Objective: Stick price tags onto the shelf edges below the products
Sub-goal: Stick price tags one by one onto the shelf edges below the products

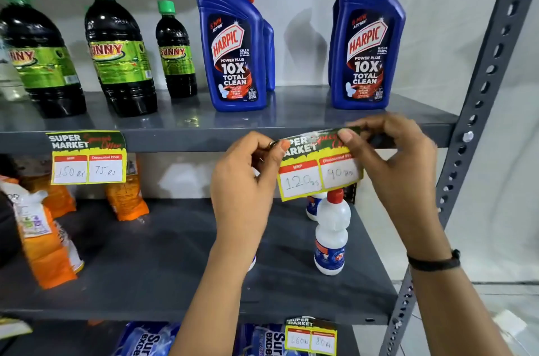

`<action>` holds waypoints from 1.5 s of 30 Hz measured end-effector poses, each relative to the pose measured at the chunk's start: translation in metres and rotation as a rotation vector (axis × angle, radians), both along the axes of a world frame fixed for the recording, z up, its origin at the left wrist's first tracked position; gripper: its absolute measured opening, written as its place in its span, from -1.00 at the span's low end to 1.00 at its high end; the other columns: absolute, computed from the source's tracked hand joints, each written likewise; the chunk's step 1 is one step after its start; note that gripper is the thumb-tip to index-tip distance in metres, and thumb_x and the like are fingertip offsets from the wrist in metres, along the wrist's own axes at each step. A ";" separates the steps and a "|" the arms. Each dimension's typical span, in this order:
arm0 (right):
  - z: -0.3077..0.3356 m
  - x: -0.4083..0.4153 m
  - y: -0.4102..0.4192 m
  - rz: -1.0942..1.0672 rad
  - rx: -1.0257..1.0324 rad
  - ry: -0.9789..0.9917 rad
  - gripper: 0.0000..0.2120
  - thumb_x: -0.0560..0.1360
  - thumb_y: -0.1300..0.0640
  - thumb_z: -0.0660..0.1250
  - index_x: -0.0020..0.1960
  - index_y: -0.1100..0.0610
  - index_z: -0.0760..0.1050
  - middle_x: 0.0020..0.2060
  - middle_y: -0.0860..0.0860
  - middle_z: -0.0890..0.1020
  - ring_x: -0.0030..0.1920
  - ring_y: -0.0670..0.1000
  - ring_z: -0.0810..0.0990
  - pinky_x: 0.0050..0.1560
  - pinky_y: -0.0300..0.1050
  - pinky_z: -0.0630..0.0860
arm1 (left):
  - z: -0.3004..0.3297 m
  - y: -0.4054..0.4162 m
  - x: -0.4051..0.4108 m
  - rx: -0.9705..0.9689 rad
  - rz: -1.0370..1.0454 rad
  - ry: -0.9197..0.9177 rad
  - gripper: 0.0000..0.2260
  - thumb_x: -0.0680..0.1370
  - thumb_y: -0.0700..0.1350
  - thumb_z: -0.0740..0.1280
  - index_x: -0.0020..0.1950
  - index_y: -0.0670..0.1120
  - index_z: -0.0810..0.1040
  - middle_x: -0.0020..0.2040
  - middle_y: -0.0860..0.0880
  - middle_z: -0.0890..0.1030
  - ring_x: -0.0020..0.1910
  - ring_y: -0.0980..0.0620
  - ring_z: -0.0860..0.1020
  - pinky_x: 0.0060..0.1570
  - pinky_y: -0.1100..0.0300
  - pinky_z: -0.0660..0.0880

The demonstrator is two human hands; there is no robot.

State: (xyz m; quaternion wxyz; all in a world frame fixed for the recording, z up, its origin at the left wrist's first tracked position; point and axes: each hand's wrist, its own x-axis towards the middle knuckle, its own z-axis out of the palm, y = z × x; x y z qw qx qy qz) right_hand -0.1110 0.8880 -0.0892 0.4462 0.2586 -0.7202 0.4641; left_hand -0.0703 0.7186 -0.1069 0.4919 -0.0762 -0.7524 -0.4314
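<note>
Both hands pinch a yellow paper price tag with a dark green header against the front edge of the grey metal shelf, just below the blue Harpic bottles it prices. The left hand grips the tag's left end, its fingers closed on it. The right hand presses the top strip with its thumb, apparently to seat the adhesive. A matching tag hangs well left along the same edge.

I see bare shelf edge mid-frame between the stuck tag and my hands; Harpic bottles crowd above.
</note>
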 end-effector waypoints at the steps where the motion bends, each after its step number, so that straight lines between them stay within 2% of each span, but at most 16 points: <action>1: -0.005 0.001 0.001 -0.028 0.029 0.012 -0.93 0.42 0.00 0.43 -0.13 -0.09 0.54 -0.28 -0.24 0.54 -0.19 -0.03 0.53 -0.08 0.18 0.50 | -0.003 -0.001 -0.001 0.027 -0.001 0.018 -0.81 0.51 -0.01 0.35 -0.21 -0.10 0.50 -0.29 0.03 0.60 -0.27 0.03 0.55 -0.31 0.02 0.50; 3: -0.014 0.001 0.003 -0.077 0.072 0.020 -0.93 0.41 0.04 0.46 -0.17 -0.02 0.57 -0.27 -0.16 0.56 -0.16 0.02 0.53 -0.06 0.25 0.46 | -0.010 -0.002 -0.004 0.070 0.008 0.044 -0.85 0.48 -0.03 0.40 -0.20 -0.04 0.48 -0.30 0.10 0.58 -0.27 0.07 0.55 -0.29 0.11 0.50; 5: -0.021 0.000 0.004 -0.111 0.103 0.025 -0.92 0.40 0.07 0.46 -0.18 0.07 0.61 -0.25 -0.08 0.59 -0.15 0.04 0.51 -0.04 0.23 0.44 | -0.017 -0.001 -0.009 0.094 0.020 0.057 -0.84 0.45 -0.04 0.42 -0.20 0.00 0.45 -0.30 0.16 0.56 -0.29 0.10 0.54 -0.31 0.19 0.48; 10: -0.029 -0.004 0.004 -0.191 0.140 0.037 -0.89 0.40 0.09 0.47 -0.17 0.13 0.62 -0.18 0.02 0.64 -0.10 0.02 0.47 0.00 -0.09 0.25 | -0.028 -0.001 -0.023 0.129 0.034 0.068 -0.83 0.44 -0.01 0.43 -0.20 0.00 0.44 -0.31 0.21 0.54 -0.30 0.15 0.53 -0.32 0.23 0.47; 12: -0.030 -0.006 0.002 -0.207 0.139 0.043 -0.89 0.40 0.08 0.47 -0.17 0.13 0.61 -0.19 0.03 0.63 -0.09 0.04 0.48 0.00 -0.12 0.20 | -0.029 -0.002 -0.027 0.122 0.048 0.074 -0.82 0.43 0.02 0.41 -0.21 0.01 0.44 -0.31 0.22 0.54 -0.30 0.16 0.53 -0.33 0.21 0.48; 21: -0.031 -0.013 0.001 -0.240 0.138 0.038 -0.85 0.42 0.01 0.43 -0.16 0.10 0.62 -0.21 0.04 0.60 -0.08 0.09 0.48 -0.01 -0.12 0.18 | -0.030 -0.002 -0.035 0.083 0.128 0.082 -0.81 0.45 0.01 0.42 -0.22 0.03 0.43 -0.33 0.22 0.54 -0.32 0.12 0.54 -0.35 0.10 0.52; 28: -0.029 -0.013 0.000 -0.215 0.130 0.019 -0.85 0.42 0.00 0.42 -0.15 0.09 0.63 -0.20 0.03 0.59 -0.07 0.07 0.46 0.02 -0.08 0.22 | -0.028 0.001 -0.032 0.057 0.151 0.098 -0.81 0.45 0.00 0.42 -0.22 0.02 0.43 -0.33 0.25 0.51 -0.30 0.13 0.54 -0.34 0.16 0.48; 31: -0.027 -0.011 0.000 -0.172 0.097 0.008 -0.85 0.42 0.00 0.41 -0.15 0.08 0.61 -0.19 0.00 0.60 -0.08 0.05 0.48 0.02 0.00 0.29 | -0.023 0.001 -0.028 0.049 0.150 0.132 -0.82 0.45 -0.01 0.43 -0.21 0.03 0.43 -0.32 0.26 0.50 -0.27 0.14 0.54 -0.33 0.25 0.47; 34: -0.021 -0.010 -0.001 -0.140 0.036 -0.004 -0.86 0.44 -0.01 0.41 -0.15 0.07 0.59 -0.18 -0.04 0.59 -0.10 0.05 0.51 0.02 -0.02 0.30 | -0.013 0.002 -0.026 0.059 0.142 0.169 -0.83 0.45 -0.03 0.44 -0.20 -0.01 0.46 -0.32 0.25 0.51 -0.30 0.14 0.53 -0.32 0.30 0.45; 37: -0.014 -0.011 -0.005 -0.140 -0.018 -0.011 -0.89 0.44 0.01 0.43 -0.16 0.04 0.59 -0.18 -0.08 0.55 -0.12 0.06 0.55 0.01 0.08 0.38 | -0.005 0.004 -0.028 0.064 0.157 0.176 -0.82 0.45 -0.04 0.44 -0.20 -0.08 0.49 -0.32 0.23 0.50 -0.33 0.14 0.52 -0.32 0.24 0.48; 39: -0.012 -0.013 -0.007 -0.171 -0.028 -0.012 -0.89 0.43 0.01 0.44 -0.16 0.03 0.60 -0.18 -0.12 0.51 -0.13 0.06 0.56 -0.03 0.01 0.33 | -0.002 0.006 -0.029 0.067 0.168 0.173 -0.82 0.45 -0.04 0.44 -0.20 -0.10 0.49 -0.34 0.19 0.51 -0.34 0.11 0.52 -0.32 0.14 0.51; 42: -0.012 -0.015 -0.009 -0.226 -0.024 -0.013 -0.88 0.42 0.00 0.45 -0.16 0.04 0.60 -0.14 -0.11 0.51 -0.12 0.04 0.56 -0.08 -0.14 0.14 | -0.002 0.006 -0.031 0.042 0.198 0.177 -0.82 0.46 -0.05 0.43 -0.19 -0.11 0.50 -0.32 0.11 0.55 -0.35 0.12 0.52 -0.34 0.05 0.53; 45: -0.013 -0.016 -0.010 -0.266 -0.008 -0.002 -0.87 0.42 -0.01 0.44 -0.15 0.05 0.60 -0.08 -0.04 0.57 -0.09 0.05 0.55 -0.10 -0.19 0.11 | -0.002 0.007 -0.032 -0.007 0.244 0.181 -0.82 0.46 -0.03 0.42 -0.17 -0.11 0.50 -0.29 0.06 0.58 -0.34 0.06 0.52 -0.35 -0.01 0.52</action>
